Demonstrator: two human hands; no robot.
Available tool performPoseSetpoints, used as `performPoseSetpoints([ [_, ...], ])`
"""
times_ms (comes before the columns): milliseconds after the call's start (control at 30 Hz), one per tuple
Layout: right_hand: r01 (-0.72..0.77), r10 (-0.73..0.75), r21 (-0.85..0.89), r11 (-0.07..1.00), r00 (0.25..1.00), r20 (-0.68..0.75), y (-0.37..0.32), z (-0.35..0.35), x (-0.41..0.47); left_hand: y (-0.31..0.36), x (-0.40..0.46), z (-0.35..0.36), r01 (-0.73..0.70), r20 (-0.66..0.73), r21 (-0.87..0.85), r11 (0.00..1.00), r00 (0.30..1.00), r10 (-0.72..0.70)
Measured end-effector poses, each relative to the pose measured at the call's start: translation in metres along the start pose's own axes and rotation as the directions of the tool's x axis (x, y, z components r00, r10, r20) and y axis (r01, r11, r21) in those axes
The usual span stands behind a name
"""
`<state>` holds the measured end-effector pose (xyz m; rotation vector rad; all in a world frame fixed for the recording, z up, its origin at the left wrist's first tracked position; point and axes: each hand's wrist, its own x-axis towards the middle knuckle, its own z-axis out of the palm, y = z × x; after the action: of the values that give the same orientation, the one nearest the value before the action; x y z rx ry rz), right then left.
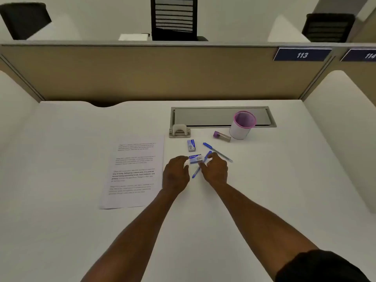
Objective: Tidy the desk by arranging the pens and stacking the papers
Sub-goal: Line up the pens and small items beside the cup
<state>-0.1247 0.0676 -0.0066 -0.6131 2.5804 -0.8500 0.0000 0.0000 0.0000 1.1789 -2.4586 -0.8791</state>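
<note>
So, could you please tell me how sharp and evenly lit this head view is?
Head view: dim, flat light, no glare on the desk; wide-angle bending shows at the divider; the paper text is too soft to read; both hands, left and right, look slightly blurred; the pens stay distinct.
</note>
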Motion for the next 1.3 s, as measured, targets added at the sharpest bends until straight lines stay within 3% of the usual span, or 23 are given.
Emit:
performPoseSetpoints([
  [233,-0.059,0.06,0.037,0.998,0.998,-0.029,-0.008,0.006,0.016,0.005,0.042,0.011,-0.102,0.109,0.172,0.98,0.991,0.084],
  [367,-0.103,0.107,0.079,0.992,0.993,-0.053,-0.007,0.008,0.022,-0.001,0.043,0.017,-0.087,0.102,0.164,0.983,0.992,0.071],
  [633,-0.081,0.081,0.09,0.993,0.997,0.007,-0.001,0.01,0.021,-0.012,0.024,0.028,0.037,-0.026,0.052,0.998,0.999,-0.036],
  [833,-0.046,0.049,-0.075,0.996,0.998,0.04,-0.002,0.014,0.022,-0.011,0.022,0.028,0.192,-0.1,-0.07,0.979,0.975,-0.199],
  [967,-0.048,0.048,-0.002,0.999,0.998,-0.031,-0.002,0.007,0.026,0.003,0.038,0.022,0.179,-0.185,-0.201,0.963,0.958,-0.217],
  [1067,0.038,-0.031,0.042,0.998,0.984,-0.174,0.005,-0.012,0.041,0.011,0.056,0.021,0.167,-0.182,-0.287,0.943,0.957,-0.225],
  [1167,0.117,-0.128,-0.063,0.991,0.971,-0.202,0.014,-0.029,0.062,0.018,0.074,0.025,0.196,-0.177,-0.303,0.933,0.95,-0.257],
  [1300,0.225,-0.247,-0.295,0.929,0.968,-0.038,0.024,-0.024,0.077,0.025,0.094,0.035,0.211,-0.133,-0.235,0.949,0.96,-0.246],
])
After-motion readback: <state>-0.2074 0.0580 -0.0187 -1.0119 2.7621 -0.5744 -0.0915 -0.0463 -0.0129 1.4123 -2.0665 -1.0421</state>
